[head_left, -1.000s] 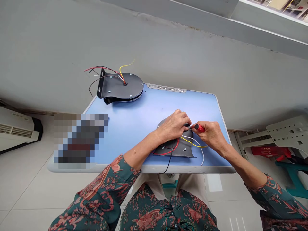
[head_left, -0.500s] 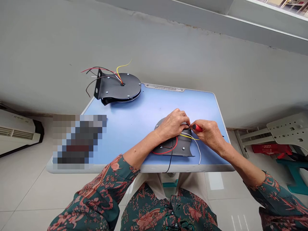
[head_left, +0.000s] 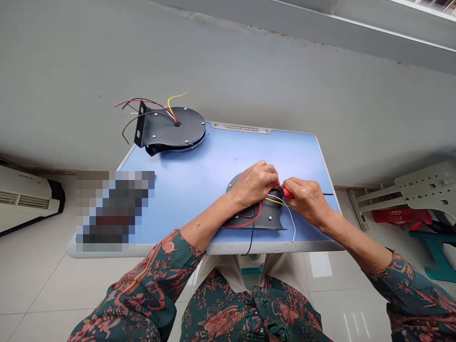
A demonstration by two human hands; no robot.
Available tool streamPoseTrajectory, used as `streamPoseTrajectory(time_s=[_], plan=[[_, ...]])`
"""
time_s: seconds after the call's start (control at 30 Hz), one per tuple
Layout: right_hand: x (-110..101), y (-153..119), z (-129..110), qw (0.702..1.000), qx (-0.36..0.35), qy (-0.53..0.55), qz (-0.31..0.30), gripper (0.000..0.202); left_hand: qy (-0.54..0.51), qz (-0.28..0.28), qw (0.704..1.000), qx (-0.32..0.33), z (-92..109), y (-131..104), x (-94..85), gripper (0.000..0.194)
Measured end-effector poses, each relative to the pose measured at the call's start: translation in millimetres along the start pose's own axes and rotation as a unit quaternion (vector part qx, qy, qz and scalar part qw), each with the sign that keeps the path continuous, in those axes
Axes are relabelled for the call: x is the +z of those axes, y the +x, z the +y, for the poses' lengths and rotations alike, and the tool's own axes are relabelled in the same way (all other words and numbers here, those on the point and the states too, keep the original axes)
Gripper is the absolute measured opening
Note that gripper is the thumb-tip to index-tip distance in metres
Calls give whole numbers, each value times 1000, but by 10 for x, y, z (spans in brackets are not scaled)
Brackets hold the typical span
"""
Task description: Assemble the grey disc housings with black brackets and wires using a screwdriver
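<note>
A black metal housing with a rounded end (head_left: 274,224) lies on the blue table, with several screws on its face and red, black, yellow and white wires coming off it. My left hand (head_left: 254,183) rests over its top, fingers curled closed at the far right corner. Against that corner is my right hand (head_left: 308,199), closed round a screwdriver with a red handle (head_left: 288,193). Its dark shaft (head_left: 327,194) sticks out to the right, away from the housing. What lies between the fingertips at the corner is too small to make out.
A second black housing (head_left: 174,128) with loose coloured wires stands at the table's far left. A blurred-out dark object (head_left: 116,209) lies at the near left. The table (head_left: 199,190) has a pale raised rim and stands near a grey wall.
My right hand has turned slightly, and the screwdriver's handle now lies more level by the housing's corner, with more of its shaft showing. My left hand keeps its place on the housing.
</note>
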State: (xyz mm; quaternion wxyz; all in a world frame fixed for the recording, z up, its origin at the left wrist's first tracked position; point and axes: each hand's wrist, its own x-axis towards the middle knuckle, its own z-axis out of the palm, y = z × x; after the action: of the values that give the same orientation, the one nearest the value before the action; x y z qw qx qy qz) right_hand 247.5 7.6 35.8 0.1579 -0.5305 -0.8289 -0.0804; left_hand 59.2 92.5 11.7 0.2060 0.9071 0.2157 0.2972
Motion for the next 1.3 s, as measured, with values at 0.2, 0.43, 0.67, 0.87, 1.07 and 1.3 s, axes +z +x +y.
streamPoseTrajectory(time_s=[0.2, 0.43, 0.67, 0.87, 1.07, 1.3], plan=[[-10, -29, -19, 993, -86, -56, 52, 29, -18, -1, 1000, 3, -2, 5, -10, 16], [-31, -60, -62, 982, -131, -88, 103, 31, -43, -7, 999, -1, 3, 4, -23, 17], [-43, -104, -48, 985, -112, -93, 89, 30, -41, -20, 999, -7, 7, 7, -27, 18], [-30, -115, -27, 987, -107, -80, 87, 29, -33, -28, 999, -19, 19, 9, -32, 17], [-31, -108, -44, 990, -101, -69, 74, 29, -37, -27, 999, -16, 19, 8, -33, 19], [-16, -108, -64, 992, -91, -63, 60, 29, -48, -20, 998, -17, 21, 4, -22, 19]])
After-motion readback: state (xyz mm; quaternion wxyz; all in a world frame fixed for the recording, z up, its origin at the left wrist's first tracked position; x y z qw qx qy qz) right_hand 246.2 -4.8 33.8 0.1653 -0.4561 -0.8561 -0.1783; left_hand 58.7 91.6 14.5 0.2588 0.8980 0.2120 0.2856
